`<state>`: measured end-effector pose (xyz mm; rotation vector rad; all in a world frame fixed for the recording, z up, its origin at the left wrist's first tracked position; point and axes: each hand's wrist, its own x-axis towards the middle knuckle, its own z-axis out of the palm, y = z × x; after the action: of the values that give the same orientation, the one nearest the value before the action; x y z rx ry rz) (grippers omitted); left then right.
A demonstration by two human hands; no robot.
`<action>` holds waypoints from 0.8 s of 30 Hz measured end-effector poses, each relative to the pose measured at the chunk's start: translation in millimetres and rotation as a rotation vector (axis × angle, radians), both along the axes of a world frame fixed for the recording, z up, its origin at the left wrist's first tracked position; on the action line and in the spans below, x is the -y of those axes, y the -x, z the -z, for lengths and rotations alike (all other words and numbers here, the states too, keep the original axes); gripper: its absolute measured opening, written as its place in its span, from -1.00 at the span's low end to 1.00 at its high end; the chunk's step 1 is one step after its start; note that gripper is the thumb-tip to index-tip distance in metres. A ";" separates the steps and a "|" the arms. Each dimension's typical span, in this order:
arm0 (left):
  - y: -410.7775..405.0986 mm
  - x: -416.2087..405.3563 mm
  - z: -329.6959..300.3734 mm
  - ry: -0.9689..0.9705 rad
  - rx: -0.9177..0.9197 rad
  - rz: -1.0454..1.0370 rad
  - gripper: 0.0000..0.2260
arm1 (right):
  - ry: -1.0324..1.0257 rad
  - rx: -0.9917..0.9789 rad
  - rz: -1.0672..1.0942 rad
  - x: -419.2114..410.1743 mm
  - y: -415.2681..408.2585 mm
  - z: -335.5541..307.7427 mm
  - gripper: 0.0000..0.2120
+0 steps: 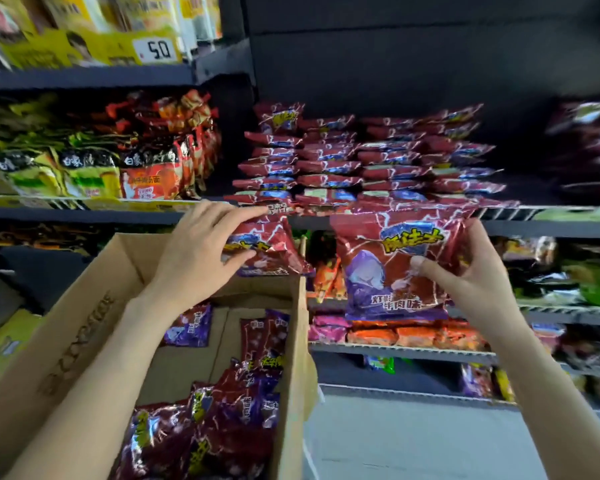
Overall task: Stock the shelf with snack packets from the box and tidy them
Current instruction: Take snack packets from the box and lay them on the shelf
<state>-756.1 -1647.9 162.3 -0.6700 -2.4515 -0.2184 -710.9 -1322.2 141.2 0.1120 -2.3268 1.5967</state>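
Pinching one packet in my right hand and another in my left hand, I should lay each flat atop the stacks just above.

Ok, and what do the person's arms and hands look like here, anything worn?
Both forearms are bare as far as the frame shows: no sleeves, gloves, watch or rings visible on the left hand or the right hand. Nails look short and unpainted.
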 end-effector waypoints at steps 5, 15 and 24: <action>-26.2 -110.5 -0.4 -0.094 -0.017 0.053 -0.46 | -0.150 0.026 0.007 -107.7 -33.7 2.0 -0.57; -10.7 -246.4 -24.3 -0.185 -0.039 0.196 -0.46 | -0.238 -0.110 0.148 -243.3 -37.5 -32.9 -0.59; 96.8 -326.9 -78.8 -0.229 -0.248 0.209 -0.51 | -0.300 -0.305 0.233 -313.6 96.5 -53.1 -0.64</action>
<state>-852.9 -1321.0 241.1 -0.8001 -2.0821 -0.4617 -807.4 -1008.6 194.3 0.1357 -2.2268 1.0353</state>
